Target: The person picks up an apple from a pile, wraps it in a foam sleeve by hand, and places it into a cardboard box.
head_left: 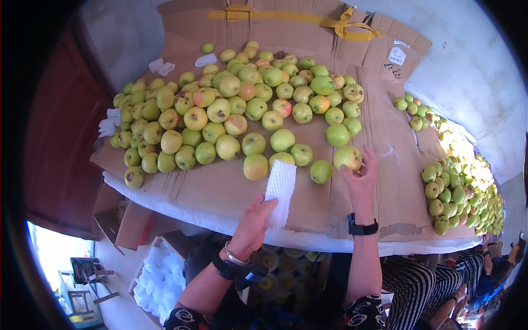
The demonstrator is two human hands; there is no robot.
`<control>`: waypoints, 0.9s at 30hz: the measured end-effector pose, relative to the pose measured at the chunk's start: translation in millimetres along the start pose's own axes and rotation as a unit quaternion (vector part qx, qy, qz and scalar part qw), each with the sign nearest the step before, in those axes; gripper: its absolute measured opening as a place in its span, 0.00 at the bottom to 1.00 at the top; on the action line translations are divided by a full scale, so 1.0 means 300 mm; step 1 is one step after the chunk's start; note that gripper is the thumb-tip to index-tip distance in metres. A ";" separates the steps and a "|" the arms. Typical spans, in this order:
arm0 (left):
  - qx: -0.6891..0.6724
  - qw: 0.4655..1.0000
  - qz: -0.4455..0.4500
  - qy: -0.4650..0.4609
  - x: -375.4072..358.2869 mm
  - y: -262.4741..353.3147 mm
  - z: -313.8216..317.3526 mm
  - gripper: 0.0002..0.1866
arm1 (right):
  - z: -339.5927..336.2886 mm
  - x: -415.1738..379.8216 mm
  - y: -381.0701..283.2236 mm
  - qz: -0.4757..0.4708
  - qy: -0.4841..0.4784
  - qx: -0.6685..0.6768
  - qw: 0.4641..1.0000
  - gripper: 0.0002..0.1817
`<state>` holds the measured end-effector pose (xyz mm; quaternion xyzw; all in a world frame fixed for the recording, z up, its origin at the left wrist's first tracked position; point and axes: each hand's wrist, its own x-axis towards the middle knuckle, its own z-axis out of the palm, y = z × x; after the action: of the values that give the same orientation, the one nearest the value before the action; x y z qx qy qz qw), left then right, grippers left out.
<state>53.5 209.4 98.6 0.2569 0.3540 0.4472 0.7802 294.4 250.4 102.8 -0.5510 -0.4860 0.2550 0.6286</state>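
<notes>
My left hand point(254, 224) is closed on a white foam net sleeve point(281, 190), which sticks up flat over the table's front part. My right hand point(362, 179) has its thumb and fingers around a yellow-green apple point(347, 158) at the right end of the front row. Just left of that apple lies a green apple point(321, 171). Behind both hands a large heap of green and blushed apples point(228, 104) spreads over the cardboard point(324, 212); a few show brown spots.
White foam sleeves point(205, 60) lie behind and left of the heap. Another apple pile point(454, 190) is at the right, beside people in striped trousers point(421, 289). Below the table's front edge stand a box of white foam sleeves point(160, 280) and an open carton point(122, 217).
</notes>
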 end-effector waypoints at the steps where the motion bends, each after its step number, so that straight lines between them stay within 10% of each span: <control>1: -0.006 1.000 0.015 -0.014 0.007 0.000 -0.007 0.15 | 0.002 -0.018 -0.019 -0.001 -0.003 0.002 1.000 0.27; 6: 0.038 0.998 0.008 -0.050 0.005 0.000 0.045 0.15 | -0.096 -0.102 -0.062 0.235 -0.113 0.485 0.835 0.25; 11: 0.120 0.990 0.062 -0.052 0.033 -0.035 0.045 0.17 | -0.148 -0.131 -0.046 0.262 -0.060 0.560 0.784 0.27; 27: 0.135 0.986 0.012 -0.099 0.045 -0.066 0.086 0.12 | -0.173 -0.129 -0.080 0.215 -0.027 0.446 0.868 0.25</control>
<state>88.5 209.9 96.0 0.4071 0.3287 0.3772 0.7641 320.1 188.0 116.8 -0.2956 -0.2065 0.5882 0.7239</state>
